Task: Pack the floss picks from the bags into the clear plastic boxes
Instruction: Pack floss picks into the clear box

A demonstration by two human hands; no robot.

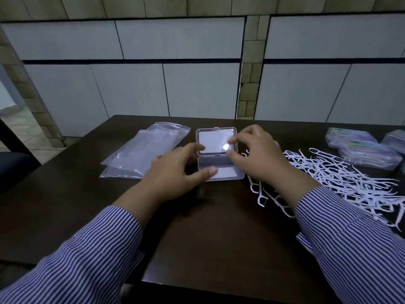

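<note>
A small clear plastic box (229, 172) lies open and empty in the middle of the dark table, its lid (211, 139) folded back flat. My left hand (175, 172) holds the box's left side, thumb on the base's front and index finger at the lid's left edge. My right hand (260, 156) pinches the box's right side near the hinge, index finger on the lid. A loose pile of white floss picks (341, 178) spreads on the table to the right, partly under my right wrist.
Two flat clear plastic bags (149, 148) lie left of the box. Several closed clear boxes (368, 154) filled with picks stand at the far right. The dark table (219, 238) ends at a tiled wall behind.
</note>
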